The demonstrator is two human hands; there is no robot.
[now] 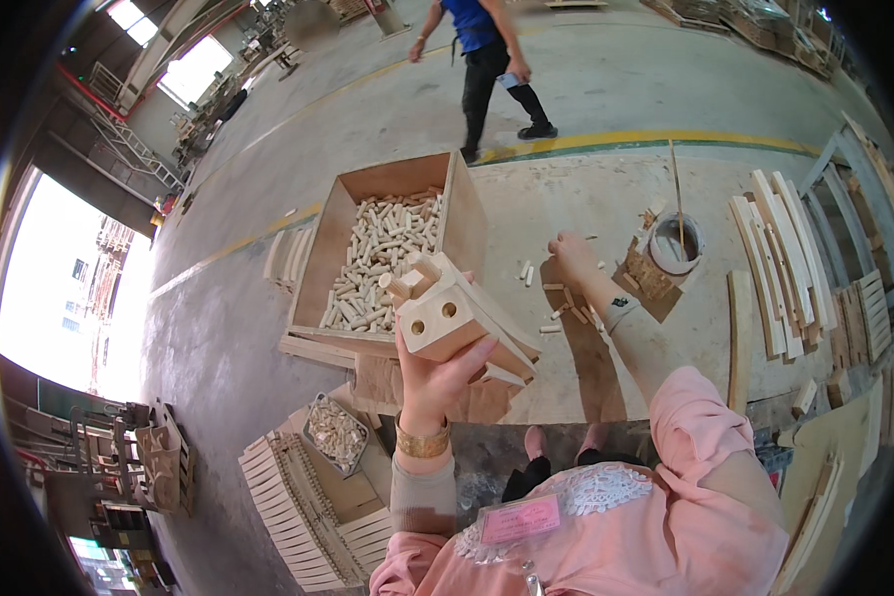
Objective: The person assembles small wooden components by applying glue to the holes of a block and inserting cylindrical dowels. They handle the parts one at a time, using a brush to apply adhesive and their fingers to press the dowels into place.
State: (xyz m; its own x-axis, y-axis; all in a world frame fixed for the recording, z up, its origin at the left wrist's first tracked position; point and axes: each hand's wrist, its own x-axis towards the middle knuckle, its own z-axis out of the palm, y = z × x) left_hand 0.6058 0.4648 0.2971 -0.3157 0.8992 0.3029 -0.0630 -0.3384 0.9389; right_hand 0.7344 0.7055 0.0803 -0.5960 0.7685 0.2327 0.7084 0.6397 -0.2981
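Note:
My left hand [432, 375] is wrapped round pale wooden parts [457, 318], held up in a bundle in front of the box. Two round holes show in the near end face of one part, and wooden dowels [395, 286] stick out from the end beside them. My right hand [572, 258] is down at the worktable, its fingers curled together; whatever they hold, if anything, is hidden. Several loose dowels [558, 310] lie just below and left of it. A large wooden box [462, 214] full of short dowels stands behind my left hand.
Right of my right hand stands a tub [687, 238] with a stick in it, beside a brown block [648, 278]. Long wooden strips [780, 263] lie at the right. Lower left are a small tray [336, 432] and stacked slats [293, 507]. A person [477, 60] walks past beyond the table.

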